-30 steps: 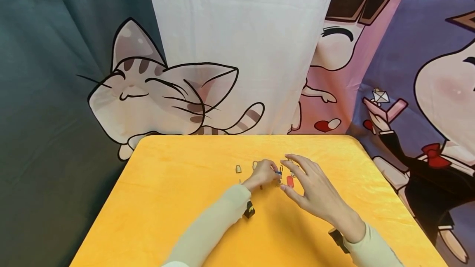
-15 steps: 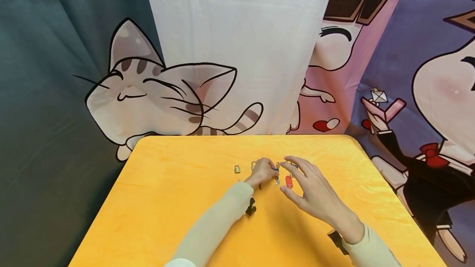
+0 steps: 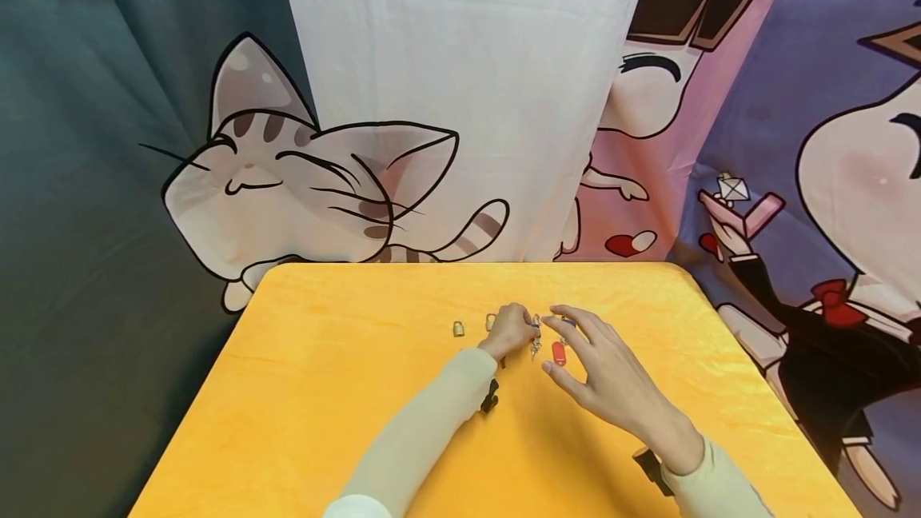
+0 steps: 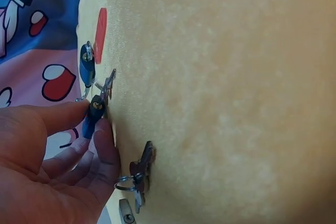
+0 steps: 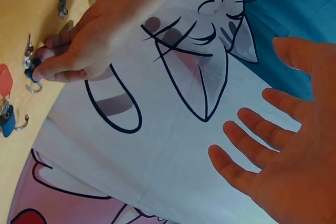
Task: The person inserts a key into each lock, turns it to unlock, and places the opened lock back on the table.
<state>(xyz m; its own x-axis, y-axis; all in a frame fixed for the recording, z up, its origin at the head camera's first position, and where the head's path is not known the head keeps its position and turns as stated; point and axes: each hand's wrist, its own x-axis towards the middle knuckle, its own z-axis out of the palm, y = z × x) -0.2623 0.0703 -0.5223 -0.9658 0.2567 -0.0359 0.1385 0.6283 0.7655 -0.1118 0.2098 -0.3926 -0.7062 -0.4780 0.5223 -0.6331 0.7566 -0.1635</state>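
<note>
My left hand [image 3: 509,330] pinches a small blue padlock [image 4: 94,109] between thumb and fingers. A key [image 4: 109,82] sits at the padlock's bottom, and its curved shackle [image 5: 34,86] shows beyond the fingers in the right wrist view. Close by lies a second blue padlock [image 5: 7,121] with its shackle swung out, beside a red tag [image 3: 559,353]. My right hand [image 3: 604,362] hovers to the right with fingers spread and holds nothing. Part of the second padlock is hidden behind its fingers in the head view.
Left of my left hand are a brass padlock [image 3: 458,329] and another padlock [image 3: 491,322], partly covered by the hand. Keys on a ring [image 4: 140,169] lie near my left wrist. The yellow tabletop [image 3: 324,390] ends before a cartoon-printed curtain [image 3: 460,62].
My left hand has moved slightly toward the table's back, still pinching the blue padlock, and more of the keys below it shows. My right hand stays nearly in place.
</note>
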